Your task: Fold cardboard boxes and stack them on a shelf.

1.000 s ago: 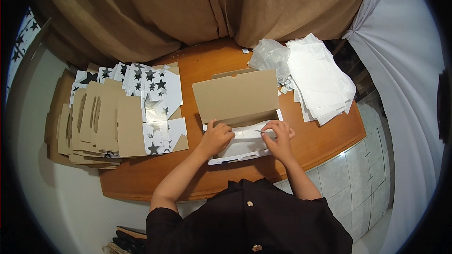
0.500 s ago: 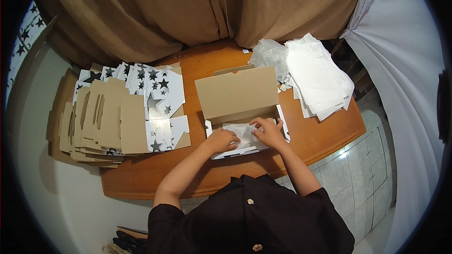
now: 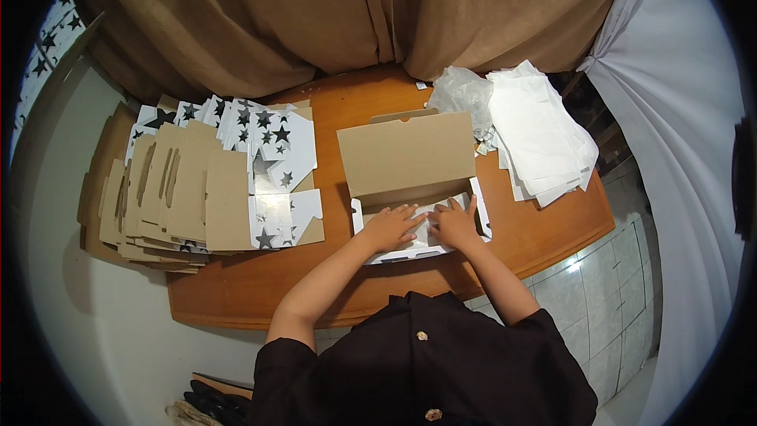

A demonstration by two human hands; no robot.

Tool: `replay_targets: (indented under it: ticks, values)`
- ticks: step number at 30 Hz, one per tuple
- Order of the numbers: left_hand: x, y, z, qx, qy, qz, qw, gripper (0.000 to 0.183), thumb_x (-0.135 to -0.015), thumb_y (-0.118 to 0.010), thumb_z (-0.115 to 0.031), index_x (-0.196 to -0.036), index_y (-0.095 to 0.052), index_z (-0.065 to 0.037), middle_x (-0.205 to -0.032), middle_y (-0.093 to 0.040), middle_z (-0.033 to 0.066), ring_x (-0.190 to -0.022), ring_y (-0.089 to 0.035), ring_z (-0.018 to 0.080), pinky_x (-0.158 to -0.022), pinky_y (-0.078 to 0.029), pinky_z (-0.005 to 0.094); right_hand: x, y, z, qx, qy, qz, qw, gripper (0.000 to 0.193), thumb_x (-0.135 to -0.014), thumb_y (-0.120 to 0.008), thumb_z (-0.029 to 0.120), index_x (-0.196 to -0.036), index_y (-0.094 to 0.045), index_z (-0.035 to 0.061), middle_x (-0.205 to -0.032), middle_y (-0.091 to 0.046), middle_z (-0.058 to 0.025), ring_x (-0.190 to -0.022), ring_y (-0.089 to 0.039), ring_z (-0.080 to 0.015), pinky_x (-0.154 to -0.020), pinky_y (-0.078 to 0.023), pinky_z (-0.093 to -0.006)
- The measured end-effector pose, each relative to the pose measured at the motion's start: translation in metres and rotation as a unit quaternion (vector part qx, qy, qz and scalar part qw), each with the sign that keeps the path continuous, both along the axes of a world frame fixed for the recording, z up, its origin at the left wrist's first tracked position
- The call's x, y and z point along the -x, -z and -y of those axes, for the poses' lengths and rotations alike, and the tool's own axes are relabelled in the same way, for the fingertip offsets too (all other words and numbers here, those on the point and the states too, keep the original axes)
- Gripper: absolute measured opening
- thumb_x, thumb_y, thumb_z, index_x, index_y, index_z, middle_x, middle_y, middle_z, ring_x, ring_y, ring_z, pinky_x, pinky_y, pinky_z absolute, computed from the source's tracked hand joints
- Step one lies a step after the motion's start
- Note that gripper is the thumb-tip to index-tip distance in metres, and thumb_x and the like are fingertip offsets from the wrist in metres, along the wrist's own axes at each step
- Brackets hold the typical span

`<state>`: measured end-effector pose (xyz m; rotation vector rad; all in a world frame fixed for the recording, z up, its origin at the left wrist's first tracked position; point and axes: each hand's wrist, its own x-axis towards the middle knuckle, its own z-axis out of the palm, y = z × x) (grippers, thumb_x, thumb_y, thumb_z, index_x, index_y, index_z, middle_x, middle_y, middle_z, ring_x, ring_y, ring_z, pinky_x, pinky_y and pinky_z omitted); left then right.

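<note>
A cardboard box [image 3: 406, 155], brown inside and white outside, stands on the table with its lid raised at the far side. White paper [image 3: 420, 233] lines its bottom. My left hand [image 3: 391, 227] lies inside the box with its fingers spread over the paper, pointing right. My right hand [image 3: 456, 225] rests there too, fingers apart and pressed on the paper close to the left fingertips. Neither hand grips anything. Most of the paper is hidden under the hands and the front wall.
On the left lie piled flat cardboard blanks [image 3: 229, 189], some printed with dark stars. Stacked white paper sheets [image 3: 540, 134] sit at the right, beside a crumpled clear plastic bag [image 3: 460, 93] and small packets [image 3: 485, 142]. A brown curtain [image 3: 347, 16] hangs behind the wooden table [image 3: 315, 284].
My fingers have gone from pinching and handling the paper to lying spread on it. Both hands have flattened down inside the box. The whole view has shifted slightly.
</note>
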<state>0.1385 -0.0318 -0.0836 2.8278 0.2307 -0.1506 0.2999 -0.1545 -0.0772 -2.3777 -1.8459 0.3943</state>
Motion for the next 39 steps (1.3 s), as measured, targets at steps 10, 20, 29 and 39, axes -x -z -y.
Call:
replay_targets:
  ticks: [10, 20, 29, 39]
  values:
    - [0.002, 0.013, 0.0, -0.097, -0.046, -0.093, 0.99, 0.059, -0.085, -0.055, -0.032, -0.139, -0.032, -0.021, -0.141, -0.035, 0.0144, -0.13, -0.033, 0.0281, -0.1, -0.031, 0.051, 0.003, 0.003, -0.003, -0.045, 0.058, 0.048, 0.996, 0.048, -0.071, -0.069, 0.023, -0.117, -0.057, 0.0199, -0.124, -0.05, -0.008, -0.127, -0.035, -0.0291, -0.102, -0.004, -0.0662]
    - [0.029, -0.051, 0.008, -0.084, -0.2, 0.148, 0.965, 0.067, -0.081, -0.061, -0.031, -0.138, -0.031, -0.013, -0.147, -0.017, 0.0187, -0.136, -0.016, 0.0367, -0.106, -0.017, 0.054, 0.003, -0.022, 0.013, -0.205, 0.135, -0.024, 0.969, 0.054, -0.076, -0.063, 0.028, -0.126, -0.048, 0.017, -0.13, -0.043, -0.0111, -0.13, -0.028, -0.0309, -0.095, -0.011, -0.0695]
    - [0.012, 0.0, -0.006, 0.102, -0.405, 0.34, 0.843, 0.103, -0.076, -0.069, -0.028, -0.141, 0.005, 0.001, -0.146, -0.004, 0.0261, -0.136, -0.006, 0.0401, -0.11, -0.011, 0.0471, -0.011, -0.018, 0.018, -0.221, 0.282, -0.118, 0.926, 0.079, -0.082, -0.058, 0.04, -0.145, -0.015, 0.0196, -0.147, -0.009, -0.0219, -0.136, -0.006, -0.0416, -0.1, -0.007, -0.0662]
    - [-0.015, -0.015, -0.067, 0.463, -0.471, 0.403, 0.633, 0.077, -0.088, -0.052, -0.035, -0.143, -0.009, -0.001, -0.133, -0.041, 0.0168, -0.125, -0.035, 0.0269, -0.105, -0.023, 0.035, -0.036, 0.001, 0.007, -0.461, 0.233, -0.28, 0.809, 0.081, -0.086, -0.056, 0.032, -0.143, -0.008, -0.0004, -0.148, -0.01, -0.0228, -0.137, -0.007, -0.0377, -0.11, -0.008, -0.0448]
